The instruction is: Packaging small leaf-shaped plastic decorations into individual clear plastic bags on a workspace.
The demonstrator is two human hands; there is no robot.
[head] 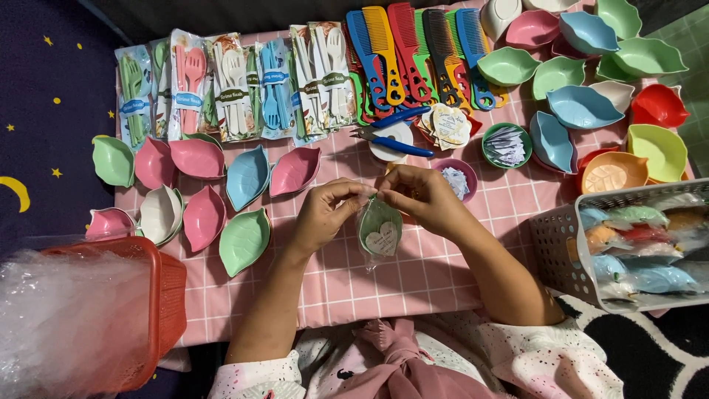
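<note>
Open pink checked cloth (413,284) lies below the wrapped green dish (379,230), clear down to the table's near edge. Left of that dish, loose leaf dishes (244,240) block; right of it, the white basket (561,251) blocks. Above it, scissors (391,140), small bowl (458,177) and combs (413,55) crowd the way.

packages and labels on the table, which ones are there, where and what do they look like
Wrapped green dish: held by left hand and right hand, clear bag, heart tag.
Cutlery packs: far-left row, clear sleeves with paper bands.
Heart tags: stacked by the combs, cream.
Wrapped dishes: right, in a grey basket.
</note>
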